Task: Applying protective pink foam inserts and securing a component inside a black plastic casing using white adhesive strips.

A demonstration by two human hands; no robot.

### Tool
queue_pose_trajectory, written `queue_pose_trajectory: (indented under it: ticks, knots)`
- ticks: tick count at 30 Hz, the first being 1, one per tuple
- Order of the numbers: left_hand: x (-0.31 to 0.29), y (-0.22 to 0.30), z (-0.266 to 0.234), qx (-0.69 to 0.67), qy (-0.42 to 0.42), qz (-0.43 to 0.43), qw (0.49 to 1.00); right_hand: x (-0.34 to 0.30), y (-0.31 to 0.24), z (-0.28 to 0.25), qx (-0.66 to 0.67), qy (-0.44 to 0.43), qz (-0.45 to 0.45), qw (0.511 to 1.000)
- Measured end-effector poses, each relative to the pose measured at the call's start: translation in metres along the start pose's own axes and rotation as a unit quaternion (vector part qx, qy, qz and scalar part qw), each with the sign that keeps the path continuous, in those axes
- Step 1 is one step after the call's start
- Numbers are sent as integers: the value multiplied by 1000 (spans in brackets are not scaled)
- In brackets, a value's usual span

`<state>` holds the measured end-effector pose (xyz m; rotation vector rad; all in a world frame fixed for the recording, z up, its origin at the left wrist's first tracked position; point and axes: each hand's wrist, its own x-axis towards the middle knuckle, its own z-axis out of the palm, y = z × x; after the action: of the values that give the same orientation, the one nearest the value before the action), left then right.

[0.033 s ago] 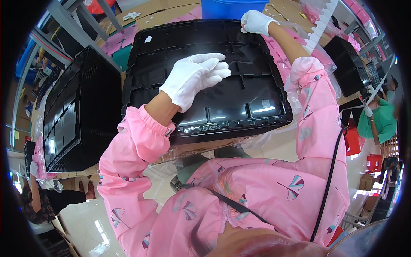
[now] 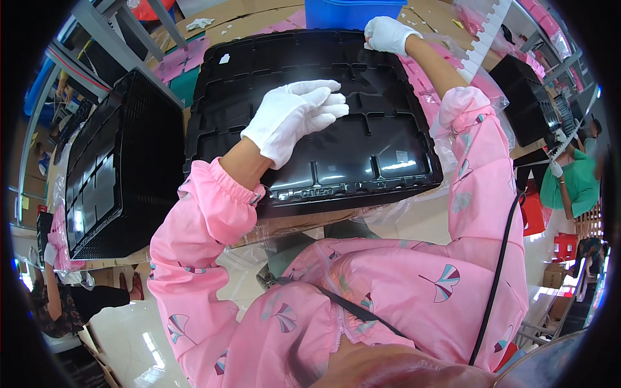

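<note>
A large black plastic tray, ribbed side up, lies in front of me. My left hand, in a white glove, is over its middle with the fingers stretched out and nothing in them. Whether the palm presses on the tray, I cannot tell. At the far right corner is my right hand, also gloved, with its fingers pinched together. A small pale bit shows beneath those fingertips, too small to name. One white label sticks near the far left corner, and a greyish label near the right front edge.
To the left, a stack of black trays stands on edge beside a grey metal frame. Beyond the tray sits a blue bin. Black crates stand at the right, near a co-worker in a green top. Another person works at the left.
</note>
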<state>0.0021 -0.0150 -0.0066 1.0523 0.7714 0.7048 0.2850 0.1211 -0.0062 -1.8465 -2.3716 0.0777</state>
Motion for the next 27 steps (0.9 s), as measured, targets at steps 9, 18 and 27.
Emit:
queue_pose_trajectory:
  ticks: [9,18,27]
  knots:
    - [-1,-1,1,-5,-9,-8,1000,-24,-14,0,-88,70,-32,993]
    - [-2,0,1,-8,-21,-14,1000,-26,-18,-10,-42,39,9,998]
    - [0,-1,-1,-2,-7,4,1000,-29,-15,-10,-68,-4,-42,997]
